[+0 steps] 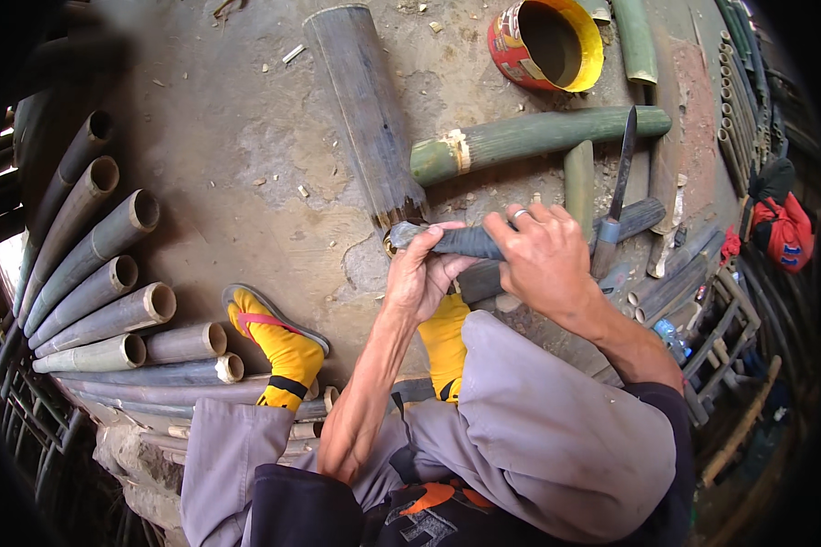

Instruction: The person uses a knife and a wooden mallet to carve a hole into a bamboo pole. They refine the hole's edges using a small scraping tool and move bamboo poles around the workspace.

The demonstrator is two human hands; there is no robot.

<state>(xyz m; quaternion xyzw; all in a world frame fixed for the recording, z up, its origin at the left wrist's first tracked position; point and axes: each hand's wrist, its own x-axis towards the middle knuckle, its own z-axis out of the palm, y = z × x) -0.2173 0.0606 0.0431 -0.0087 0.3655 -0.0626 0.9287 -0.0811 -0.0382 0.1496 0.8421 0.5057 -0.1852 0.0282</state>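
Note:
In both hands I have a dark rod (470, 242), wrapped-looking, with a blunt grey end; its exact kind is unclear. My left hand (418, 278) cups its grey end, thumb on top and fingers beneath. My right hand (545, 260), with a ring on one finger, closes over the other end from above. The grey end is at the ragged near mouth of a thick dark bamboo tube (360, 109); whether they touch cannot be told. Just right of my right hand, a knife (625, 169) with a dark blade and a grey handle stands tilted upward.
A green bamboo length (547, 137) lies across beyond my hands. Behind it stands a red and yellow bucket (586, 41). Several cut bamboo tubes (109, 232) fan out at left. A wooden rack (725, 319) and a red bag (787, 239) are at right. My sandalled foot (278, 342) rests on the floor.

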